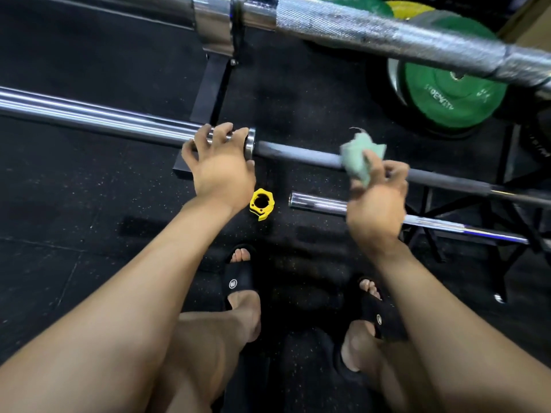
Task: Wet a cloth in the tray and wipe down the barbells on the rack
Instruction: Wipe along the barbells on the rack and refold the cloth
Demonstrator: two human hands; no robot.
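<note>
Our right hand point(376, 201) pinches a crumpled pale-green cloth point(359, 158) between fingers and thumb, the wad pressed against the grey shaft of the middle barbell point(298, 152). We judge it is bunched like this so it can bear down on the round bar and slide along it. Whether the cloth is wet we cannot tell.

Our left hand point(219, 162) reaches over the same bar where the chrome sleeve meets its collar, the fingers curled over the top of the sleeve. That looks to us like a steadying grip, to stop the bar rolling or shifting on the rack while the other hand rubs. The black rack upright point(208, 93) stands just behind this hand and carries the bar at that point.

Moving outward, a thicker knurled barbell point(343, 28) crosses above and further off, and a thinner chrome bar point(325, 203) lies lower and nearer, partly hidden behind our right hand. Both seem to wait their turn. On the black rubber floor point(74, 204) a yellow collar clamp point(261, 204) lies just below the left wrist, apart from every bar. Green weight plates point(450, 93) stand behind the bars at the upper right.

As for containers, the tray named in the task is nowhere in view, so we can say nothing of what it holds.
</note>
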